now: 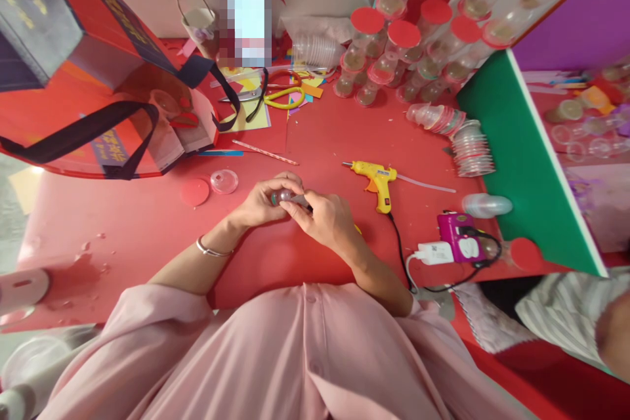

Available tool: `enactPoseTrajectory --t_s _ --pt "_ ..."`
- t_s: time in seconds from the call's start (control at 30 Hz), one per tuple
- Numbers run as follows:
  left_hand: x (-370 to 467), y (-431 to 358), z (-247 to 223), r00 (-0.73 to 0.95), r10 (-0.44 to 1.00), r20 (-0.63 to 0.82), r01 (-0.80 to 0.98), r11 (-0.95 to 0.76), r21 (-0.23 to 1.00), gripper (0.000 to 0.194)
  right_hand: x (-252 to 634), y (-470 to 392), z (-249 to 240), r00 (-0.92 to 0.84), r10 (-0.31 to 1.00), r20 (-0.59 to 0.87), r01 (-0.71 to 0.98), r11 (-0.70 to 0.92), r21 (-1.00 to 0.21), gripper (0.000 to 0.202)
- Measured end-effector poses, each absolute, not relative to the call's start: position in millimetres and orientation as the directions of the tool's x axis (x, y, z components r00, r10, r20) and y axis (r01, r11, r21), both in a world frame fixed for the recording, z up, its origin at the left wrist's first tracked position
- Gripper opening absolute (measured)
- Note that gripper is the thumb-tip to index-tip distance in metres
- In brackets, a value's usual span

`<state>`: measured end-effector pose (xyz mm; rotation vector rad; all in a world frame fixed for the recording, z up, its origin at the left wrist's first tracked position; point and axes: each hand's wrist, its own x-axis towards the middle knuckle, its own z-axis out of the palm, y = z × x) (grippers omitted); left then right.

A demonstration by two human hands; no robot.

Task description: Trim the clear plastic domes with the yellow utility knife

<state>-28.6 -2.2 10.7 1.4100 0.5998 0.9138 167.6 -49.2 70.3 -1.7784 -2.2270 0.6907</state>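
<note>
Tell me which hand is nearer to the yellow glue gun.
The right hand. It lies just left of the glue gun in the picture; the left hand sits farther left, beyond the small clear piece both hands hold.

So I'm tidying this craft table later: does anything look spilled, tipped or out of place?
Yes. Two stacks of clear cups lie tipped on their sides by the green board. Paper scraps litter the space around the scissors. Both hands hold one small clear piece.

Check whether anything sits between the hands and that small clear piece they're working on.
Nothing does: the left hand and right hand both already grip the small clear piece over the red table. The glue gun lies apart, to the right.
</note>
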Motion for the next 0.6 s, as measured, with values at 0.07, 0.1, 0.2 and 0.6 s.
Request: enactPoseTrajectory --t_s 0.07,0.1,0.2,0.6 --pt "-28.5 -2.2 11.5 0.548 0.821 0.160 -0.181 -0.071 0.981 0.030 167.4 -49.6 70.4 -0.254 0.959 -0.125 0.863 0.167 -0.477 0.060" --pt "-28.5 -2.3 11.9 0.550 0.820 0.160 -0.184 -0.068 0.981 0.030 167.2 -49.9 70.5 -0.256 0.959 -0.124 0.864 0.169 -0.475 0.060" --pt "-28.1 -2.7 13.3 0.555 0.816 0.164 -0.193 -0.066 0.979 0.027 166.8 -50.9 70.5 -0.263 0.956 -0.133 0.871 0.176 -0.459 0.061" --pt "-28.6 -1.9 11.6 0.541 0.825 0.163 -0.180 -0.076 0.981 0.030 166.6 -49.4 70.7 -0.241 0.962 -0.132 0.867 0.152 -0.475 0.059"
